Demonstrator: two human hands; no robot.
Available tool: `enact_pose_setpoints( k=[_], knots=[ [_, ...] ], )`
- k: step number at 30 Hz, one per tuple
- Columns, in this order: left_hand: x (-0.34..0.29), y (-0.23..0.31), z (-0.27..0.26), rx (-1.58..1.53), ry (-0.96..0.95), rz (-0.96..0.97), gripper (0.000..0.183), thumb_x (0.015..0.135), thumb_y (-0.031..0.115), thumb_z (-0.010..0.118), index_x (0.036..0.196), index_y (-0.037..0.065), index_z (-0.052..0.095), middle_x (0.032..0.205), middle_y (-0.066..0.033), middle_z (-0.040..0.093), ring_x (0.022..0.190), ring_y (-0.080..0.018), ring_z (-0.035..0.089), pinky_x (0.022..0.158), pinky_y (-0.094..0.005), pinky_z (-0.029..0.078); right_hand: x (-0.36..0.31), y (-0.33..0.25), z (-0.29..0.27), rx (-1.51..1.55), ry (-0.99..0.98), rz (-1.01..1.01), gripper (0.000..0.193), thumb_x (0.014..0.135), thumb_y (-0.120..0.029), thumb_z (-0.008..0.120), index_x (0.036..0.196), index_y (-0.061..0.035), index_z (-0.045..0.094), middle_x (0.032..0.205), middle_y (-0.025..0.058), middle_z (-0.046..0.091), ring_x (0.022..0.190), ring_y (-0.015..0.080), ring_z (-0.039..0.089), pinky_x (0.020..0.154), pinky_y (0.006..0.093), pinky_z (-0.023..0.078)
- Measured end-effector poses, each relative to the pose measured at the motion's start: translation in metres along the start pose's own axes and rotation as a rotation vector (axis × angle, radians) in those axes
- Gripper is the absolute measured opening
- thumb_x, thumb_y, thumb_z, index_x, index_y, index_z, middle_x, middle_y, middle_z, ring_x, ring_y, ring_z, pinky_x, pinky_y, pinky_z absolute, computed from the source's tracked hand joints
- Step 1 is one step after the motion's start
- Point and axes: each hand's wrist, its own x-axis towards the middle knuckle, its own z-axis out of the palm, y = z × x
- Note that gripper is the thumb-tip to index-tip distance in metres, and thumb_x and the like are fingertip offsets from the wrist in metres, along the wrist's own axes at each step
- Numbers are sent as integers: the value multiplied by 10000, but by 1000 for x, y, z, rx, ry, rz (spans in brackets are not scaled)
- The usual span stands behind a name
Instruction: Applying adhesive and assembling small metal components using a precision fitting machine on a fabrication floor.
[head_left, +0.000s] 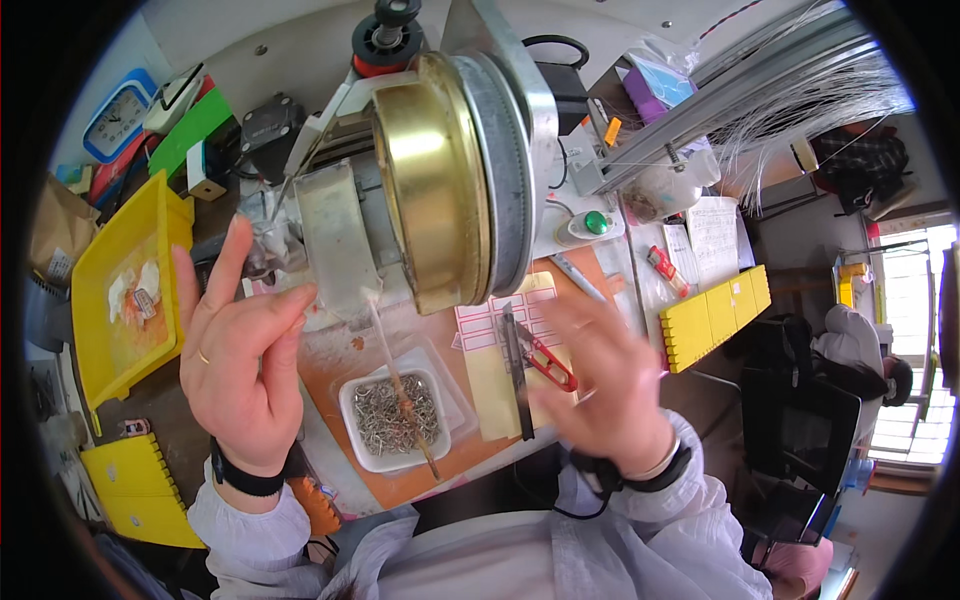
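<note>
My left hand is raised beside a translucent plastic block. Its thumb and index fingertip press together while the other fingers stretch upward; anything between the fingertips is too small to make out. Smeared by motion, my right hand is over the right part of the bench, near a red-handled cutter and a dark flat strip. A large brass-coloured drum with a grey rim stands ahead, between the hands. In front of it, a thin stained stick slants across a white tub of small metal pieces.
A yellow tray stands at the left. Label sheets lie under the cutter. To the right are a green push button, yellow toothed boxes and a metal rail with fine strands. Another person is at far right.
</note>
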Motion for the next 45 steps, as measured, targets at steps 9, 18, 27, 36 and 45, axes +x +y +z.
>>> enact_pose_setpoints(
  k=[9,18,27,36,45],
  knots=[
    [3,5,6,0,0,-18,129,829,-35,636,905,69,646,818,-66,676,1160,-418,594,1116,-598,250,22,44,-33,-615,-235,352,435,858,-192,661,1259,-39,594,1225,116,630,843,307,683,699,350,549],
    [6,3,3,-39,-17,-13,160,772,-18,692,878,101,674,788,-37,680,1143,-321,629,1128,-541,259,18,50,-21,-510,0,230,360,861,-204,635,1196,-70,637,1226,68,642,840,290,693,700,361,556],
    [-2,-6,-1,-24,12,-5,100,765,35,662,845,92,684,780,-4,687,1110,-299,652,1142,-518,250,23,30,-15,-147,177,235,396,818,38,636,1210,-16,637,1246,136,631,620,92,540,504,219,408],
    [-4,-5,-2,-52,-11,-23,146,784,21,712,890,117,685,788,-2,684,1147,-302,629,1123,-568,262,-50,-9,44,31,52,159,388,694,49,687,1080,10,667,1096,176,646,909,277,651,707,302,534],
    [-5,-3,0,-35,-22,-30,111,787,65,736,862,125,681,828,6,710,1150,-289,628,1134,-569,252,-50,-3,49,50,45,54,282,743,54,637,1018,3,672,1049,175,632,828,217,602,649,283,487]
  ],
)
